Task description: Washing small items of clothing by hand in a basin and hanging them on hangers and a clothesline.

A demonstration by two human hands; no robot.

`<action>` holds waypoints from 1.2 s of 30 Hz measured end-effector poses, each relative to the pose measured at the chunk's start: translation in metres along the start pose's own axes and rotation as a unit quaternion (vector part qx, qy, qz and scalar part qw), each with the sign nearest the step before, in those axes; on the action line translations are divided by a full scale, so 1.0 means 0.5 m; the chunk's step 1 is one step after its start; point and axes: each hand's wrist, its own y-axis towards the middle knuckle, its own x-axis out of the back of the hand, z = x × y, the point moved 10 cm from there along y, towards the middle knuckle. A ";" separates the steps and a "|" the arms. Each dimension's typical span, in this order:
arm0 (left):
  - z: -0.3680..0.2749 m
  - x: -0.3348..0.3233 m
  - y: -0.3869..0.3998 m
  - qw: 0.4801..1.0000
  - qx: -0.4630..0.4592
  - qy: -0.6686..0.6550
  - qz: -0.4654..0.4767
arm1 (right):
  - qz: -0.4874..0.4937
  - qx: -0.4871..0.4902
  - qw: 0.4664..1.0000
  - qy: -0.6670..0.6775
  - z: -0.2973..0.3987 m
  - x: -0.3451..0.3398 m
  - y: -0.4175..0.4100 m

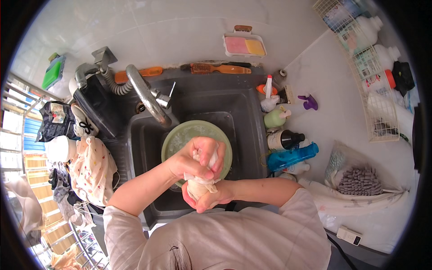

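A bunched cream-white cloth [199,187] is gripped in both hands, twisted into a short roll. My left hand [200,157] wraps the far part of it, above a green basin [168,145]. Closer to my body, my right hand [212,197] holds the near part. Sudsy water [194,130] fills the visible part of the basin, which stands inside a dark grey sink [246,148]. My hands and forearms hide the basin's near side. A curved metal faucet [146,98] reaches over the sink's far left, its spout beside the basin rim.
Orange brushes [219,69] lie along the sink's back ledge. A soap holder [244,45] hangs on the wall. Bottles, including a blue one [292,157], line the right edge. Clothes [91,168] are heaped at the left. A wire basket [374,101] holds containers on the right wall.
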 end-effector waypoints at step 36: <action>0.224 0.430 -0.054 0.929 0.040 -0.249 -0.270 | 0.029 -0.106 0.946 0.303 -0.096 0.303 0.038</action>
